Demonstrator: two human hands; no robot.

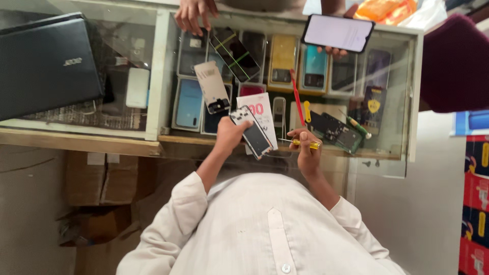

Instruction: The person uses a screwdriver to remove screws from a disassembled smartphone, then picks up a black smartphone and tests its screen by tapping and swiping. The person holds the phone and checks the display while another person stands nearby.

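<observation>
My left hand (228,133) grips an opened phone (252,132) with a white frame, tilted over the glass counter (163,76). A small yellow-handled screwdriver (304,144) is pinched in my right hand (307,153), its thin tip pointing left toward the phone. The two hands are a short gap apart above the counter's near edge. Under the phone lies a white card with red print (264,109).
On the counter lie a beige phone back cover (213,86), a cracked screen (235,53), a red tool (296,97), metal tweezers (279,114), a dark phone board (333,131) and a black laptop (46,61). Across it, another person's hand (196,12) rests; the other holds a phone (338,33).
</observation>
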